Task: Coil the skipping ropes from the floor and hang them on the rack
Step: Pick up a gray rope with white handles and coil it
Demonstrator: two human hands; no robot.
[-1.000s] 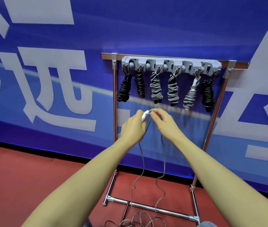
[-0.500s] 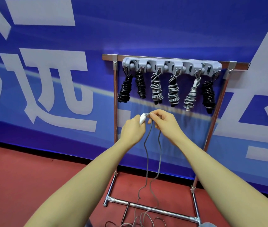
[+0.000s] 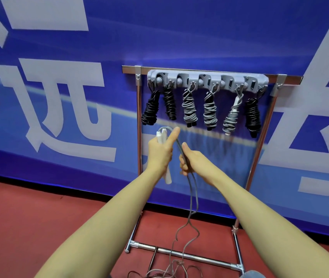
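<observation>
While the loose tail of the rope (image 3: 187, 223) lies in a tangle on the floor (image 3: 39, 227) at the person's feet, two grey strands climb from it, past the rack's (image 3: 209, 70) bottom rail, up to the hands. The right hand (image 3: 194, 160) is the nearer of the pair: its grip is closed round both strands just below the bend, thumb up alongside them. A second ago that hand was up by the handle tips, pinching; now it has dropped down the cord, and that looks like the start of gathering slack. Just beside it, slightly higher, the left hand (image 3: 160, 152) has a closed grip on the two white handles (image 3: 162, 137), held side by side, one end poking out below the palm. Half a second back only a tip showed between the fingers; now both handles sit upright in the fist, the cord looping over the top and the thumb stretched out. So the handles are paired, and winding can probably begin, though most of the rope is not yet coiled. Beyond the hands, six coiled ropes (image 3: 189, 109) hang from the hooks of the grey holder (image 3: 207, 80): three black, three grey. Behind stands the blue banner (image 3: 199, 33).
</observation>
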